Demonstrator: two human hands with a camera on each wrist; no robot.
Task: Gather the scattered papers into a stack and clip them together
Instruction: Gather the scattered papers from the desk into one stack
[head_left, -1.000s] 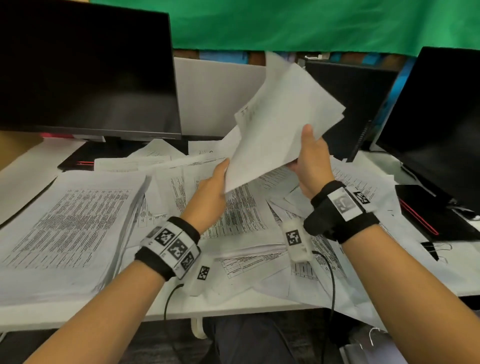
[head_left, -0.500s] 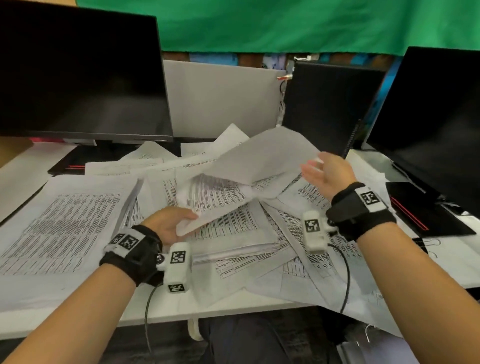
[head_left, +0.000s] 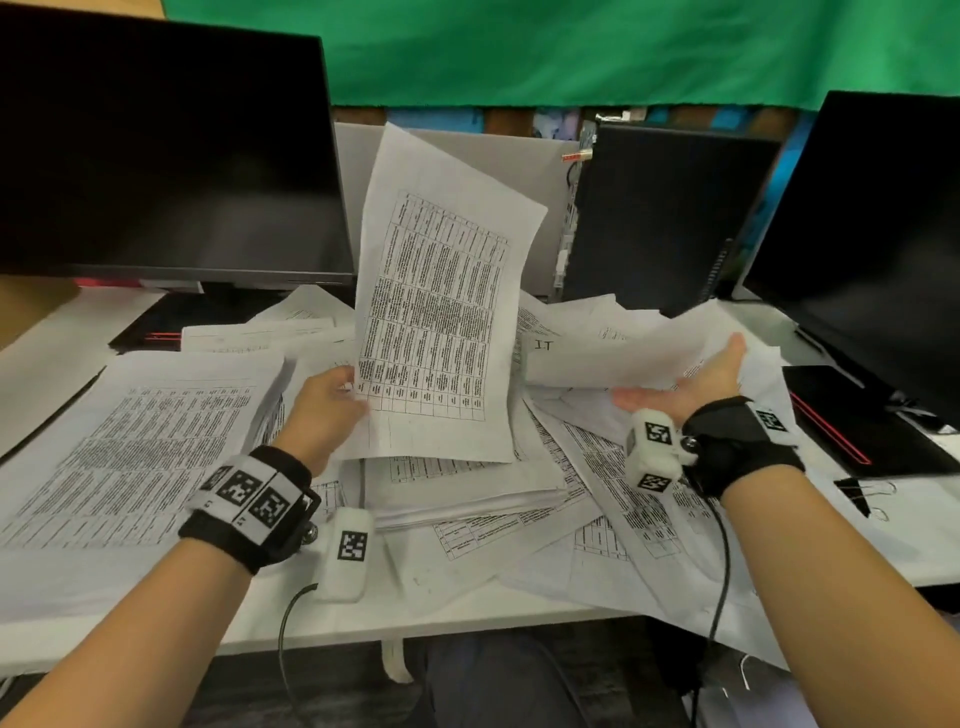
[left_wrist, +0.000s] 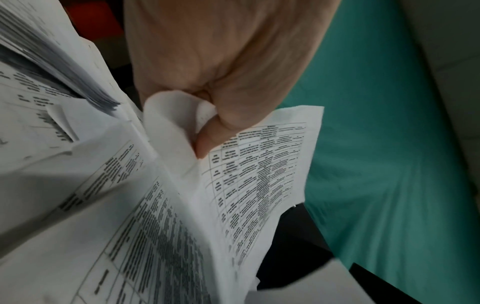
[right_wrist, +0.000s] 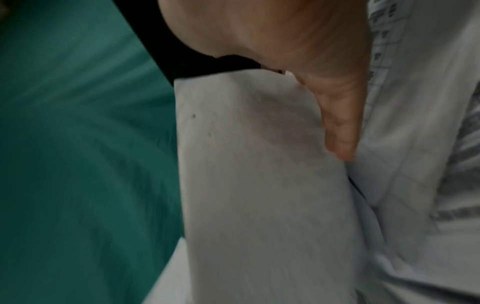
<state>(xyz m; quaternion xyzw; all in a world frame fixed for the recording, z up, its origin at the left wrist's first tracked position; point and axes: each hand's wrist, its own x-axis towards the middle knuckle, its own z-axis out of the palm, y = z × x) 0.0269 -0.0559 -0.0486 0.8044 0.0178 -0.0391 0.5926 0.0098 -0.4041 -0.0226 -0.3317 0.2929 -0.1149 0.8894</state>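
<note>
Left hand (head_left: 326, 410) pinches the lower-left corner of a printed sheet (head_left: 441, 312) standing nearly upright mid-frame, long axis vertical. Right hand (head_left: 685, 387), palm up and fingers spread, lifts a blank-backed sheet (head_left: 613, 348) right of center. The rest of the thin, floppy papers (head_left: 519, 499) sprawl on the surface (head_left: 47, 358) just below both hands; binder clip (head_left: 857, 493) sits at the right edge, nearer the right hand.

Loose papers (head_left: 519, 525) across the desk — monitors (head_left: 156, 156) crowding back and right.
</note>
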